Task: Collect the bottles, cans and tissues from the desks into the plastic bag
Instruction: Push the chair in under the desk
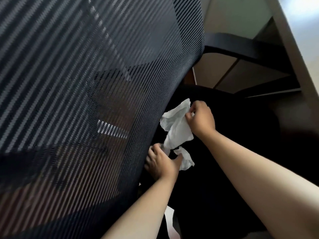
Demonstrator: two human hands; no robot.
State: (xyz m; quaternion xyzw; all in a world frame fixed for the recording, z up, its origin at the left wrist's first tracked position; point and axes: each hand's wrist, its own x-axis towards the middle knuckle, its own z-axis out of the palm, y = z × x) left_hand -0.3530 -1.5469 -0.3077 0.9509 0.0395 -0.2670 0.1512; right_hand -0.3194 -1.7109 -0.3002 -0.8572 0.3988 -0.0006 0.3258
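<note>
Tissue [177,125] between both hands' closed grips.

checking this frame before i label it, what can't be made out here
Head view only:
- Plastic bag: the dark mass under the hands may be it; too dark to tell.
- Desk top: cut off by the right edge; no bottles or cans visible.
- Behind the mesh chair back: only blurred shapes through the weave.
- Left hand: fingers partly hidden by the tissue.
- Right hand: fingertips buried in tissue folds.
- One tissue or several: unclear.
</note>
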